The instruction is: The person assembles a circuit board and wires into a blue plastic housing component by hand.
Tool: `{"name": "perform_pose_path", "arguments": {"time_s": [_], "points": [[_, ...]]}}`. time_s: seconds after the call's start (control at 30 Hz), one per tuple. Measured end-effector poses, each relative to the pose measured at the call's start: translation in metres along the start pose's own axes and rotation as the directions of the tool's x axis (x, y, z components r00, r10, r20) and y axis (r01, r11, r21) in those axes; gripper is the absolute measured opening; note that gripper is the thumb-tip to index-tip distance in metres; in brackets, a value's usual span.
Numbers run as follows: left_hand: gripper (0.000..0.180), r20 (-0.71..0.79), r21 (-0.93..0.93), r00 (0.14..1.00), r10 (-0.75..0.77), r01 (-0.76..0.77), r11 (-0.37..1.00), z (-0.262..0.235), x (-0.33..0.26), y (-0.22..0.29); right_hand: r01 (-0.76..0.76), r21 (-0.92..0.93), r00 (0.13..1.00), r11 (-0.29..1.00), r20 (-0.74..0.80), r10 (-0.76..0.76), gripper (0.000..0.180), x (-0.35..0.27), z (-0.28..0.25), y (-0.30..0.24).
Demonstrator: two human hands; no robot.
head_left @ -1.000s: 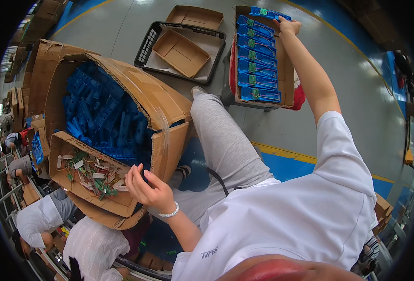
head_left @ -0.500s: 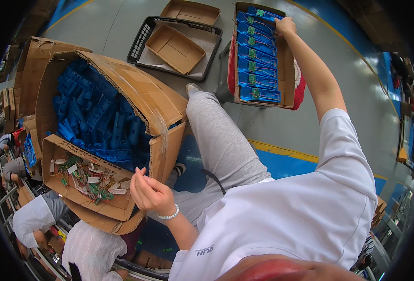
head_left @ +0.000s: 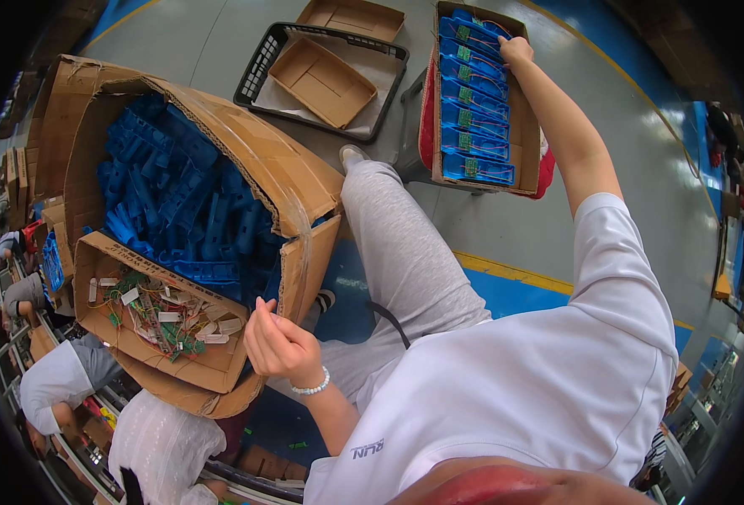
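Note:
At the far right, my right hand (head_left: 517,50) reaches to the end of a row of blue plastic housings (head_left: 477,118) in a cardboard box. Its fingers are closed on the right end of the farthest blue housing (head_left: 463,15). Green circuit boards (head_left: 465,117) with thin red wires sit on several of the others. Nearer me, my left hand (head_left: 283,345) hovers beside the right corner of a small carton, fingers pinched together. Whatever might be between its fingertips is hidden. That carton (head_left: 157,383) holds loose wired boards and white pieces (head_left: 170,317).
A large carton (head_left: 254,168) of jumbled blue plastic parts (head_left: 182,194) stands at the left. Beyond my leg lies a black crate (head_left: 380,109) with a cardboard tray (head_left: 321,82) inside. The box of housings rests on a stool (head_left: 414,139). Other people (head_left: 170,446) are at the lower left.
The view has shifted slightly, moving the boxes a little to the right. At the farthest housing, the green board that showed is now out of sight. My left hand keeps its pinch.

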State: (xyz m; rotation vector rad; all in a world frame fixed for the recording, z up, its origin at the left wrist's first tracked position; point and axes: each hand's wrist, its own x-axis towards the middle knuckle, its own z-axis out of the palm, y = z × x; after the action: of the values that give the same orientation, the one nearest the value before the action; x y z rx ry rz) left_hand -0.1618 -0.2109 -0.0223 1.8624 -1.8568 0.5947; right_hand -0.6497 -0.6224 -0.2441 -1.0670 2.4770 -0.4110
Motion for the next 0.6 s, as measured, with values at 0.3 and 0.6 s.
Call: {"name": "perform_pose_path", "arguments": {"time_s": [0.3,0.6], "points": [[0.023,0.031,-0.028,0.999,-0.032,0.033,0.999,0.000,0.000,0.001,-0.277,0.637,0.947,0.720,0.052,0.318,0.037,0.005,0.016,-0.019],[0.023,0.013,-0.006,1.000,-0.008,0.008,1.000,0.004,0.003,0.002,-0.147,0.341,0.982,0.928,-0.066,0.180,0.038,0.032,0.029,0.000]]}}
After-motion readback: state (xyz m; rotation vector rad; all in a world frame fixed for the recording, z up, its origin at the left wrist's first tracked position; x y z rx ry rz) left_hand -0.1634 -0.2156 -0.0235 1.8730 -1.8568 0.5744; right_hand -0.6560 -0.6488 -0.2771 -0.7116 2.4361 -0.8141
